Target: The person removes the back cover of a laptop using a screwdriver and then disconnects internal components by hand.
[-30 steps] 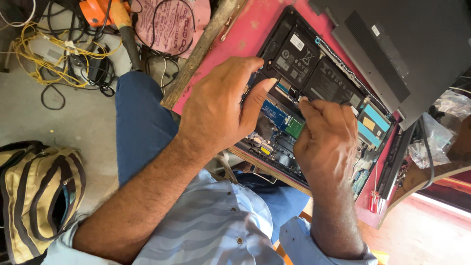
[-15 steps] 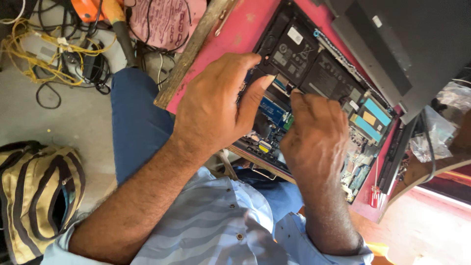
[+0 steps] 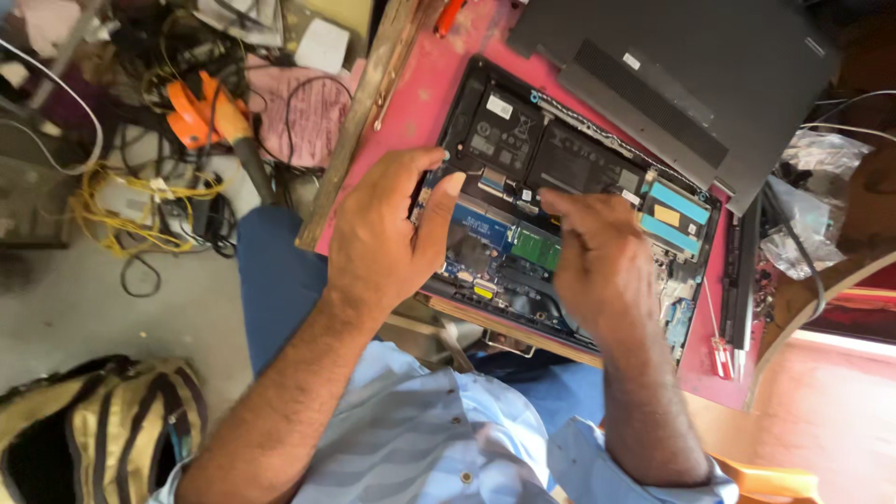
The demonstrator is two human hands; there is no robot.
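Overhead, from the head camera: an opened laptop lies bottom-up on a red bench, its grey cover set aside just beyond it at the far right. The left hand rests on the laptop's left edge, fingers loosely curled, thumb stretched toward the blue board; it appears to steady the chassis rather than grip anything. The right hand hovers over the middle, fingers drawn together near the green module; whether they pinch a part cannot be told.

Two black battery cells fill the laptop's far half, with a pale blue strip to the right. Judging by the bare circuitry, the laptop is stiff but fragile inside: best held by its outer frame, never by the boards or thin ribbon cables.

Off the bench's left edge, on the floor, lie yellow cable and an orange tool; a striped bag sits near left. A thin screwdriver lies on the bench by the laptop's right edge.
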